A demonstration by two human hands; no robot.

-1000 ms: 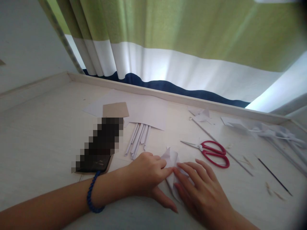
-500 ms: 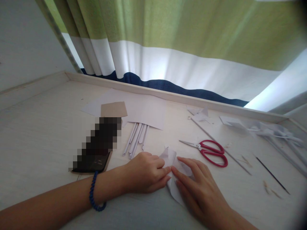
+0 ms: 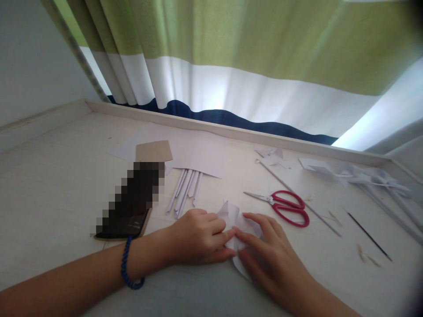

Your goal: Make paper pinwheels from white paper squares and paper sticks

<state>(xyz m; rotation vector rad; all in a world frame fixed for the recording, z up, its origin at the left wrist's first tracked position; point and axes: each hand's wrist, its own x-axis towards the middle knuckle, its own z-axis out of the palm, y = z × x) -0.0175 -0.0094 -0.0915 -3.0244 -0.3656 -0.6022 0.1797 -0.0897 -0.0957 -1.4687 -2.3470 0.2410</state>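
Note:
A folded piece of white paper with several raised flaps lies on the white surface between my two hands. My left hand, a blue coiled band at its wrist, grips the paper's left side with curled fingers. From the right, my right hand holds the same sheet; its forefinger meets my left fingertips at the paper's middle, while the other fingers rest along the right flaps. Both hands cover part of the sheet. Red-handled scissors lie just beyond my right hand, their blades pointing left.
Rolled paper sticks lie partly under white sheets. A phone and brown card are at left. Rightward are a thin rod, a black refill-like stick and paper pinwheel shapes. A raised edge borders the back.
The view has shifted slightly, so everything sits a little further left. Both hands stay on the folded paper in nearly the same pose.

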